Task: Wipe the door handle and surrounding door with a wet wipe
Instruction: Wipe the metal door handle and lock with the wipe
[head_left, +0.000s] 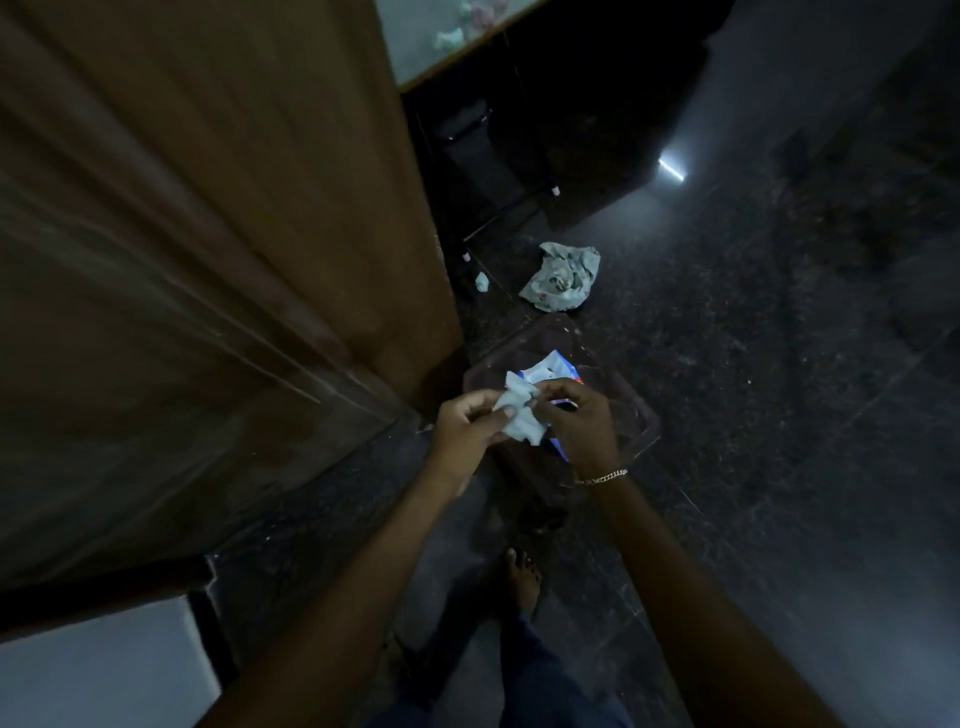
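Observation:
A crumpled white wet wipe (521, 415) hangs between both hands, low in front of me. My left hand (467, 431) pinches its left side with thumb and fingers. My right hand (579, 421), with a chain bracelet at the wrist, pinches its upper right corner. Right behind the hands lies the blue and white wipe packet (553, 371), on a dark stool (623, 410). The brown wooden door (218, 249) fills the left side of the view. Its handle is not in view.
A crumpled pale cloth (563, 278) lies on the dark stone floor (779, 364) beyond the stool. A small white scrap (481, 281) lies near the door's edge. Dark furniture (498, 156) stands behind the door. My bare foot (523, 577) is below the hands.

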